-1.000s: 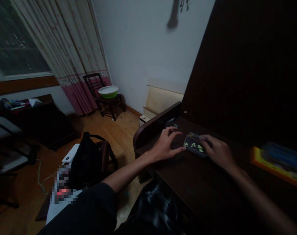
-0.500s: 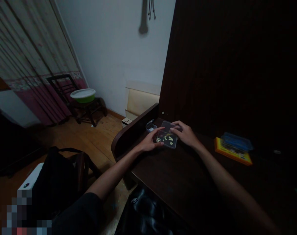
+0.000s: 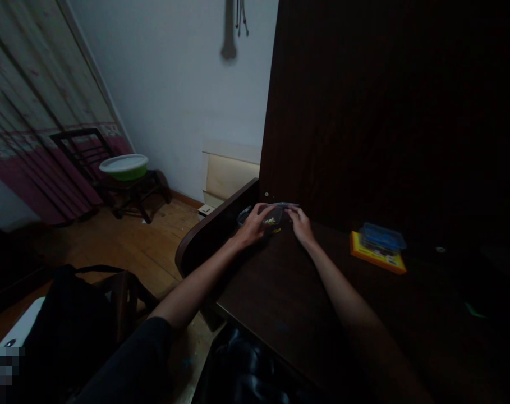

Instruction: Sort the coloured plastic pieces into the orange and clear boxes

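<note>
A small clear plastic box [image 3: 275,216] with yellow bits inside sits at the far left corner of a dark wooden desk [image 3: 288,292]. My left hand [image 3: 253,225] grips its left side, fingers curled over the top. On the box's right side my right hand [image 3: 302,225] holds it with closed fingers. A second small clear container, partly hidden behind my left hand, lies just left of the box against the desk's raised side rail.
A yellow book [image 3: 376,260] with a blue-lidded box [image 3: 381,237] on top lies to the right. A tall dark panel rises behind the desk. A chair with a green basin [image 3: 124,166] stands by the curtain. A black bag [image 3: 69,325] sits at lower left.
Both hands have pushed the clear box farther back toward the desk's rear left corner. The view has shifted, so everything sits more to the left.
</note>
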`<state>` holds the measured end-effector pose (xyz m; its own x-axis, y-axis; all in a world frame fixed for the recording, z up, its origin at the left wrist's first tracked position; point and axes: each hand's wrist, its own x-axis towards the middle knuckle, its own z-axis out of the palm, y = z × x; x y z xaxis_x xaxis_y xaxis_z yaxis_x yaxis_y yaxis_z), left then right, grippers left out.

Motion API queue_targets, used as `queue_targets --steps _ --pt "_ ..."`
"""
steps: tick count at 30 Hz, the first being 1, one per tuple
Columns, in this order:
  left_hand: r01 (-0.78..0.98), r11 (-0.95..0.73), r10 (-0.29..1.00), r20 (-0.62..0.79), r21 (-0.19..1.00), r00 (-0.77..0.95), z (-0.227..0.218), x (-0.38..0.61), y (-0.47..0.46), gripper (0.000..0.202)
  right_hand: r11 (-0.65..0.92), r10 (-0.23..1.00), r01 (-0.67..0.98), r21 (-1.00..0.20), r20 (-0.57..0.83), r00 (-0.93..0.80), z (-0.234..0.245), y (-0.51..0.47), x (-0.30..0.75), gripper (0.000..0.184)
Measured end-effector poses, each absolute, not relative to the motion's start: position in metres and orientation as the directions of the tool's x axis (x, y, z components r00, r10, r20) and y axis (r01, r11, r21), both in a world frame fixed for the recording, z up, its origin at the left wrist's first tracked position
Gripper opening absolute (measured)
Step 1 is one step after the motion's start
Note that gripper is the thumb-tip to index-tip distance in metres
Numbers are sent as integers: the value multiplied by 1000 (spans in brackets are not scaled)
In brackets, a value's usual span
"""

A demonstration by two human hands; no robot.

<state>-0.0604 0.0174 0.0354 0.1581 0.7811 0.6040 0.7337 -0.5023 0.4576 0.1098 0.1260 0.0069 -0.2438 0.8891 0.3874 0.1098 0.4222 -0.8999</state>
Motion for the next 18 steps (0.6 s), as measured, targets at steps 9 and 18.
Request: queue_targets --steps 9,18 --pt "828 -506 795 503 241 339 21 -63 34 61 327 934 248 -912 271 -235 -28 126 98 28" --pt "836 -539 755 500 106 424 10 -71 29 57 339 931 332 -880 264 -250 -30 117 99 35"
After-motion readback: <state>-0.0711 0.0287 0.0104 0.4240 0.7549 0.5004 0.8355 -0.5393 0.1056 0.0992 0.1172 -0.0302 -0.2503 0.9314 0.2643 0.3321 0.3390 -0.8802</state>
